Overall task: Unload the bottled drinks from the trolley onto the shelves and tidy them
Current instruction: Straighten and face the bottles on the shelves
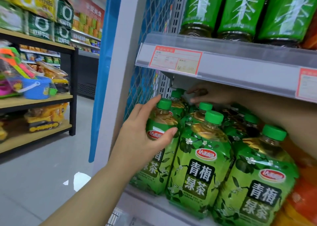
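Several green plum-tea bottles with green caps stand in rows on the lower shelf [154, 203]. My left hand [144, 140] grips the front-left bottle [159, 157] round its shoulder, thumb across the label. The middle front bottle [200, 165] and the right front bottle [257, 183] stand beside it, touching. My right hand [205, 95] reaches in under the upper shelf to the rear bottles, its finger and thumb around a pale grey thing by the back caps [176, 93]. What that thing is stays unclear.
The upper shelf rail [240, 61] carries a red price label [175, 60], with tall green bottles [240, 9] above it. Orange bottles [301, 200] stand at the right. A wire corner [115, 217] shows at the bottom. Wooden racks with toys [34, 100] line the aisle's left.
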Available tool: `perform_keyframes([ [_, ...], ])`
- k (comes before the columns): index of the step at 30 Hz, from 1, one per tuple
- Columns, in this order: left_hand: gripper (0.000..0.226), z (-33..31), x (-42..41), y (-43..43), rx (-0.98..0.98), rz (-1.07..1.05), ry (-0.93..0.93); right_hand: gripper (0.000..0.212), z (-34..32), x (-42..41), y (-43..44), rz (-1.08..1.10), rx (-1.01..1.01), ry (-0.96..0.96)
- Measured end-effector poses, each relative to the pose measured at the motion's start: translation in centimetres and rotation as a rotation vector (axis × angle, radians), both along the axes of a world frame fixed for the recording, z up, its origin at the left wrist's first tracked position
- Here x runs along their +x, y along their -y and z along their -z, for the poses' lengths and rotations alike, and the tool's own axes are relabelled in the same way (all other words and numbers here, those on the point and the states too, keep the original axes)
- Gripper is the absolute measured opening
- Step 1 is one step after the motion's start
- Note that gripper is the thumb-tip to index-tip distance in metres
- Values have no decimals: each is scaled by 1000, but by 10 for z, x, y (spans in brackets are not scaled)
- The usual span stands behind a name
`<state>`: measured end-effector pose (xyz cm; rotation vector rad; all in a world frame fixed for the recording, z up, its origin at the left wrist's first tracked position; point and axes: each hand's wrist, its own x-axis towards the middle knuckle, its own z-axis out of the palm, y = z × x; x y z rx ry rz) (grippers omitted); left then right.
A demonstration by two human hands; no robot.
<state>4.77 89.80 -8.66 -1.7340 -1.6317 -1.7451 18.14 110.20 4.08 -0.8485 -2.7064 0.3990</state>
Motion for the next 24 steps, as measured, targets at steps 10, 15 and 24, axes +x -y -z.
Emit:
perform_keyframes([
  [10,71,4,0,-7,55,1,-3,52,1,-45,-20,-140,159,109],
  [15,71,4,0,-7,41,-10,-2,51,5,-44,-20,-185,-12,24],
  [24,69,3,0,-5,37,-33,-18,44,8,-42,-11,-236,-247,-40],
])
